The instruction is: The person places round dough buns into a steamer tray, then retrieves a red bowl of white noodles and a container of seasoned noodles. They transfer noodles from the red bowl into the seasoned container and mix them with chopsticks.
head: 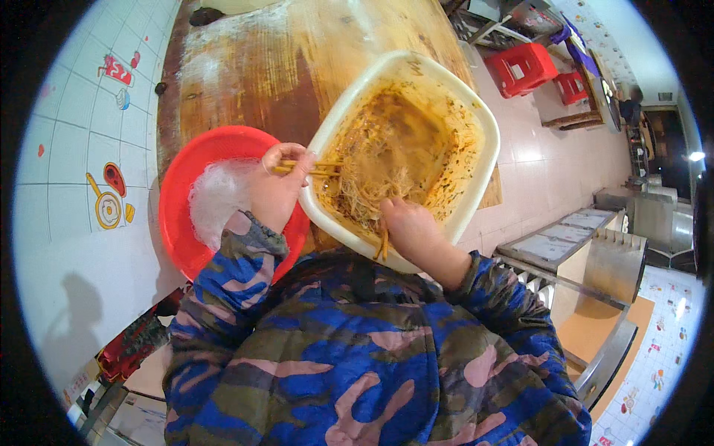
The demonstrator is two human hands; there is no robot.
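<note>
A white rectangular plastic basin (484, 120) stands tilted in view before me, smeared with brown sauce and green herb bits. Thin sauced vermicelli (371, 192) lies in it, mostly at the near side. My left hand (279, 187) grips wooden chopsticks (326, 168) over the basin's left rim, their tips among the noodles. At the near side, my right hand (411, 226) is closed around another set of chopsticks (383, 245), whose ends stick out below the fist. Under my left wrist sits a red plastic basket (178, 195) holding white, unsauced vermicelli (215, 195).
Both containers rest on a worn wooden table (268, 83) beside a tiled wall (72, 150). Red stools (521, 68) stand on the tiled floor (530, 150) at far right. Steel kitchen units (569, 240) are on the right. A person (631, 106) is in the far background.
</note>
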